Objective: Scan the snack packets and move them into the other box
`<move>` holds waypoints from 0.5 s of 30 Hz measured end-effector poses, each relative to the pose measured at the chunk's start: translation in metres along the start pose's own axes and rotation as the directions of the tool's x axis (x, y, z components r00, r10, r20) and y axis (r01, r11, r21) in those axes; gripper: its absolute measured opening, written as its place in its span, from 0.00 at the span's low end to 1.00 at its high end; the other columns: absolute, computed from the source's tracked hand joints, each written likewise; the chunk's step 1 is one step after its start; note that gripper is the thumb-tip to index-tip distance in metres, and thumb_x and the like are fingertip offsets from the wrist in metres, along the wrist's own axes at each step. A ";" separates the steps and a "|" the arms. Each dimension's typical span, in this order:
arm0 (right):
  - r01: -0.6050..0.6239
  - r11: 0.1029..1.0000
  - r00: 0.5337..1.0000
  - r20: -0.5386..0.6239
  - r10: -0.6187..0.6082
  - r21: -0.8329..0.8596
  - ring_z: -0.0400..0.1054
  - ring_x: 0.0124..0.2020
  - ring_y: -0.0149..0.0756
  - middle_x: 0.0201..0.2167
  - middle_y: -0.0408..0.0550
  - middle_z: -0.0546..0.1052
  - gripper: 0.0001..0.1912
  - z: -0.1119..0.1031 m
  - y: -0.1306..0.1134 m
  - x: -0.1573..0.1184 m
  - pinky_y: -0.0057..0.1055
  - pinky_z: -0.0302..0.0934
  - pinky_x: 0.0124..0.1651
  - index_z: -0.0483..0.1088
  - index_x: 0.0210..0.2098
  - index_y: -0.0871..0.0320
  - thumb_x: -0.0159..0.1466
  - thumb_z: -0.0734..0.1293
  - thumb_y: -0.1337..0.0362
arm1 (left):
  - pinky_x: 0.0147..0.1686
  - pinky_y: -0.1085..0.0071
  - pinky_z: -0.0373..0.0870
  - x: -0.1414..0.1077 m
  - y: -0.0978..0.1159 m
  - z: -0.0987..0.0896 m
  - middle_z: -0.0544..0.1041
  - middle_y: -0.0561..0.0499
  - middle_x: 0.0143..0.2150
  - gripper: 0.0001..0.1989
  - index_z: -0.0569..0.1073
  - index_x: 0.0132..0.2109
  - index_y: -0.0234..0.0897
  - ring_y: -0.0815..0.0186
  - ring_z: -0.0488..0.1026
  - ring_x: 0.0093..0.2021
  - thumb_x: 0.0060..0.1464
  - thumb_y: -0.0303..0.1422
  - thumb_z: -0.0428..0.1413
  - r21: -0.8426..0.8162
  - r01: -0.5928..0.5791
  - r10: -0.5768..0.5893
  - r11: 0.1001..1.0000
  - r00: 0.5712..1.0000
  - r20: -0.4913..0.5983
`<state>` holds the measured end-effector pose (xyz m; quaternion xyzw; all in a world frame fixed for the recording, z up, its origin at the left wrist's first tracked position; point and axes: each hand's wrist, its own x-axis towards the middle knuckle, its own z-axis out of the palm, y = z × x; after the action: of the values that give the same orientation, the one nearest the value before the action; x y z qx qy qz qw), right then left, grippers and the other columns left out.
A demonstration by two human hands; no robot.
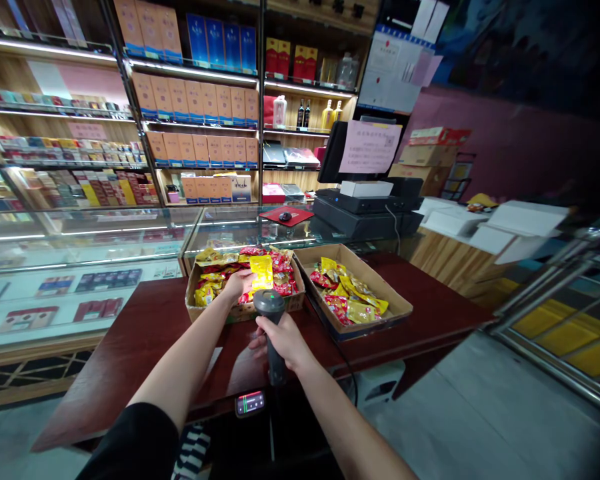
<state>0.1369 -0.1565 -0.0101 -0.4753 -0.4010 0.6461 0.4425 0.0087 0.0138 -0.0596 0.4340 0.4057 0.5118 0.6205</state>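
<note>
My right hand (285, 340) is wrapped round the handle of a dark barcode scanner (270, 303), held upright above the table's front edge, with a small green light on top. My left hand (237, 285) reaches over the left cardboard box (195, 312) and grips a yellow packet (261, 272) by its left side, raised over the other packets. Red and yellow packets fill that box. To its right, a second cardboard box (397, 308) holds several similar yellow and red packets (353, 290).
Both boxes stand on a dark red table (150, 333). A phone (250, 403) lies at its front edge. Behind are a glass counter (170, 233), a monitor (333, 153), a mouse (285, 217) and stocked shelves. A metal rail (545, 347) stands at the right.
</note>
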 end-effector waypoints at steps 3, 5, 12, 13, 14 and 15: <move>0.026 0.999 1.000 -0.008 -0.026 0.022 0.73 0.22 0.37 0.25 0.45 0.72 0.13 -0.004 -0.002 0.003 0.30 0.67 0.18 0.66 0.30 0.62 0.51 0.69 0.59 | 0.26 0.76 0.69 0.000 -0.001 -0.002 0.78 0.49 0.30 0.15 0.77 0.40 0.30 0.71 0.72 0.25 0.44 0.33 0.64 0.085 -0.037 0.038 0.996 0.999 -0.017; 0.087 0.996 0.995 -0.049 -0.085 0.036 0.73 0.29 0.38 0.31 0.49 0.74 0.14 -0.009 -0.008 0.010 0.31 0.69 0.22 0.67 0.33 0.61 0.50 0.70 0.61 | 0.23 0.78 0.68 -0.002 0.001 -0.001 0.77 0.51 0.29 0.15 0.77 0.39 0.32 0.73 0.71 0.24 0.43 0.34 0.65 0.135 -0.034 0.038 0.990 0.999 -0.033; 0.247 0.969 0.934 -0.265 -0.239 -0.005 0.64 0.23 0.28 0.20 0.39 0.70 0.08 -0.040 -0.058 0.068 0.23 0.62 0.28 0.70 0.29 0.61 0.47 0.67 0.72 | 0.31 0.75 0.74 -0.010 0.016 0.006 0.78 0.48 0.34 0.13 0.76 0.39 0.32 0.68 0.76 0.31 0.44 0.33 0.65 0.023 0.042 -0.043 0.999 0.999 0.032; 0.186 0.982 0.952 -0.251 -0.177 0.012 0.61 0.21 0.26 0.17 0.37 0.68 0.07 -0.044 -0.067 0.076 0.22 0.60 0.26 0.69 0.27 0.61 0.47 0.67 0.73 | 0.32 0.74 0.74 -0.010 0.020 0.007 0.78 0.47 0.34 0.12 0.75 0.38 0.32 0.67 0.77 0.32 0.45 0.32 0.65 0.009 0.055 -0.056 0.998 0.998 0.040; 0.111 0.993 0.969 -0.225 -0.099 0.040 0.59 0.19 0.25 0.16 0.36 0.66 0.06 -0.049 -0.076 0.084 0.22 0.59 0.25 0.68 0.26 0.60 0.47 0.66 0.74 | 0.32 0.74 0.75 -0.009 0.026 0.009 0.78 0.47 0.34 0.11 0.75 0.37 0.32 0.67 0.77 0.32 0.45 0.31 0.65 -0.006 0.071 -0.071 0.997 0.996 0.051; 0.041 0.997 0.982 -0.188 -0.028 0.064 0.58 0.18 0.24 0.15 0.35 0.65 0.06 -0.053 -0.084 0.092 0.22 0.59 0.24 0.68 0.26 0.60 0.48 0.66 0.74 | 0.33 0.73 0.75 -0.008 0.032 0.012 0.78 0.46 0.34 0.10 0.75 0.37 0.31 0.66 0.77 0.32 0.46 0.29 0.64 -0.019 0.091 -0.090 0.996 0.994 0.067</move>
<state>0.1895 -0.0397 0.0330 -0.5116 -0.3439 0.6040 0.5051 0.0101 0.0072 -0.0250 0.4249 0.3987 0.4730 0.6608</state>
